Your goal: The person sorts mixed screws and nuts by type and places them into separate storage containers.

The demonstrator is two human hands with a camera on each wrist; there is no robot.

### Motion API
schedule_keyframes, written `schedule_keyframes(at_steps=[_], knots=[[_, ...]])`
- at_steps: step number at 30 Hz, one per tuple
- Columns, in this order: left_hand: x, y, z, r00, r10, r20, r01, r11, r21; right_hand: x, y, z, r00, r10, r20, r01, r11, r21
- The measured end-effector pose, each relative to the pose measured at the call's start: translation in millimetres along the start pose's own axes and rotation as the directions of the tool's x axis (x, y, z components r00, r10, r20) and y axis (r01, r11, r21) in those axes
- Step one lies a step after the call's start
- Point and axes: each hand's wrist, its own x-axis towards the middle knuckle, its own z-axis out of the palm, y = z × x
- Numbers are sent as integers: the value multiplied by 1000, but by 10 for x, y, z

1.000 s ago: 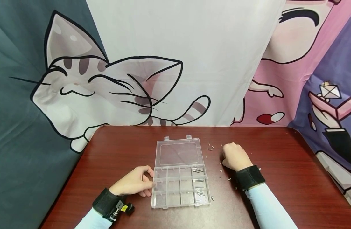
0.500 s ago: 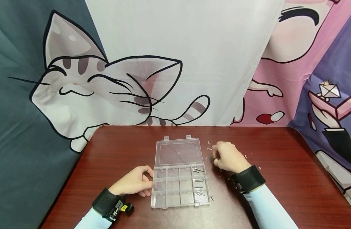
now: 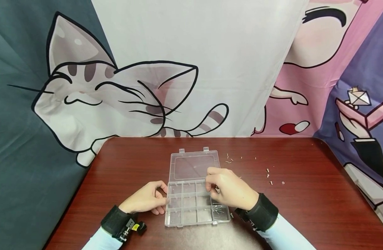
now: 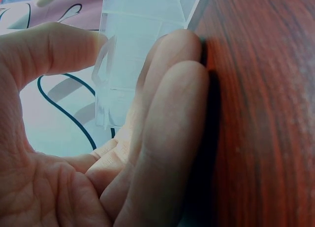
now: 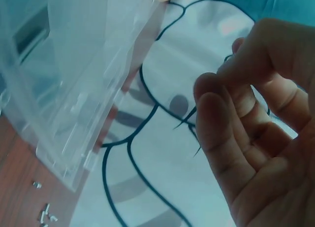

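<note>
A clear plastic compartment box [image 3: 189, 202] lies on the table with its lid [image 3: 196, 166] folded back. My left hand [image 3: 147, 197] grips the box's left edge; in the left wrist view, the thumb [image 4: 74, 49] lies on one side and fingers on the other. Over the right-hand compartments hovers my right hand [image 3: 230, 187], hiding part of them. Its thumb and index fingertips come together in the right wrist view, but whether a small piece is pinched there cannot be made out. Several screws [image 3: 218, 210] lie in the near right compartment.
Small screws [image 3: 229, 159] are scattered right of the lid. More screws [image 3: 268, 176] and a nut [image 3: 283, 182] lie farther right. One screw [image 3: 231, 215] sits beside the box's near right corner. A printed cloth [image 3: 210, 69] hangs behind the brown table [image 3: 138, 156].
My right hand has moved left from among the scattered screws to above the box's right compartments, uncovering screws on the right. The left hand has stayed at the box's edge.
</note>
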Motion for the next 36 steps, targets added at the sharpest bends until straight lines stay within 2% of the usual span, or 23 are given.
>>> schedule_keyframes(at_steps=[10,25,29,32,34,36], knots=[[9,-11,2,1000,-1,-4,1,1000,-6,15,-149,65,997,-63,35,63,998,4],[4,14,1,1000,-4,4,4,1000,-3,10,-195,80,996,-67,59,69,997,-25],[9,7,0,1000,-6,5,6,1000,-1,-24,-228,52,986,-15,168,30,996,-87],[10,5,0,1000,-4,3,4,1000,4,-59,-251,28,962,65,267,-24,988,-152],[11,4,-1,1000,-3,3,3,1000,6,-77,-250,17,949,108,298,-54,982,-183],[10,4,-1,1000,0,4,0,1000,7,-86,-226,7,946,126,300,-67,978,-199]])
